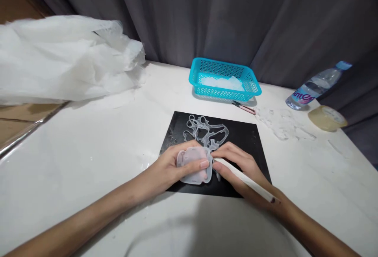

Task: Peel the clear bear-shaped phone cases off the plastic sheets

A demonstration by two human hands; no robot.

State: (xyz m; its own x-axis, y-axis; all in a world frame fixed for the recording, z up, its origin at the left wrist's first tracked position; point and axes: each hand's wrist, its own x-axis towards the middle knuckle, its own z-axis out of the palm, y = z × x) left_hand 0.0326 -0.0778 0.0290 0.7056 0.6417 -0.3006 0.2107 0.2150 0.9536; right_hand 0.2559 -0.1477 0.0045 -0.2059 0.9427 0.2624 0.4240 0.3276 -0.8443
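My left hand [171,166] is closed around a translucent rounded plastic cover [191,170], its thumb lying over the front face. In my right hand [239,166] is a slim white-handled tool [246,180], pinched like a pen between thumb and fingers. The tool's working tip meets the cover's right edge, where my fingers hide it. Both hands are over a black mat [251,138]. Thin, curly translucent plastic trimmings [206,129] lie on the mat just beyond my hands.
Behind the mat stands a blue perforated basket [225,92] with translucent pieces inside. A small pink-handled tool [246,109] lies before it. More trimmings [280,123], a water bottle [315,87] and a tape roll [327,118] are at right. A large white plastic bag [67,60] fills the left.
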